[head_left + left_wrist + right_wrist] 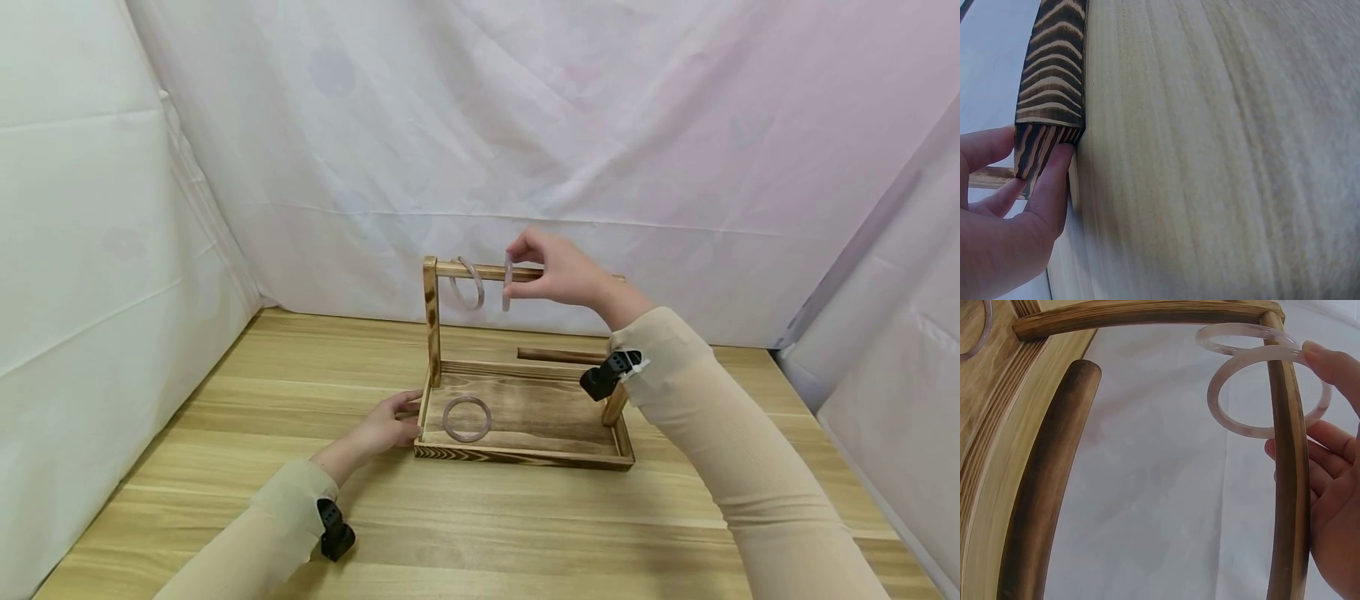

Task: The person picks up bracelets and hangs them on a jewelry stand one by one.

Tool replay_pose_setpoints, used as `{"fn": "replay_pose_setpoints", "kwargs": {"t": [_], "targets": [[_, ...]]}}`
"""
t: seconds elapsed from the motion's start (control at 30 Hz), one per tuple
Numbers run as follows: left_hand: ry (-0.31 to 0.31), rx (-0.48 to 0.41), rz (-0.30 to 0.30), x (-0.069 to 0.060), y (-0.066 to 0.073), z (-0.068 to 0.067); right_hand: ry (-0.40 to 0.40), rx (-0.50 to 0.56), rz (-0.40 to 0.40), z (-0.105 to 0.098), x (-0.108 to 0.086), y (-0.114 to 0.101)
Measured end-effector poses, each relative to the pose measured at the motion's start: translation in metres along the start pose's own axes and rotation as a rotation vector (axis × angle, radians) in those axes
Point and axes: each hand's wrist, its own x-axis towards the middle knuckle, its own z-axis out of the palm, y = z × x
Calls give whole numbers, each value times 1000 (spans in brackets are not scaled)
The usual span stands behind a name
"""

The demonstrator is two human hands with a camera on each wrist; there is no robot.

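Note:
My right hand point(558, 271) pinches a pale, translucent bangle point(1241, 428) between thumb and fingers. It is around the top bar point(1290, 487) of a wooden rack, and the bar passes through the ring. Closer to the left post, a second bangle point(478, 287) hangs on the same bar. A third bangle point(467, 439) lies flat in the left part of the rack's tray point(525, 456). At the tray's left end rests my left hand point(382, 427). Its fingertips touch the dark-striped end wall point(1032, 147) near the front corner.
A loose dark wooden strip point(558, 356) lies behind the tray on the wood-grain table point(465, 525). The rack's left post point(432, 325) stands upright; my right forearm partly hides the right post point(615, 408). White cloth point(450, 125) hangs behind and at both sides.

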Motion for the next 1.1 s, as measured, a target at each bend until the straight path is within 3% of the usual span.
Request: {"fn": "replay_pose_setpoints", "kwargs": {"t": [0.33, 0.8, 1.1], "targets": [[-12, 5, -3, 0, -1, -1, -21, -58, 6, 1, 2, 0], [-9, 2, -7, -3, 1, 1, -23, -236, -25, 5, 2, -3], [-10, 7, -13, -1, 2, -1, -19, -265, -30, 5, 2, -2]]}}
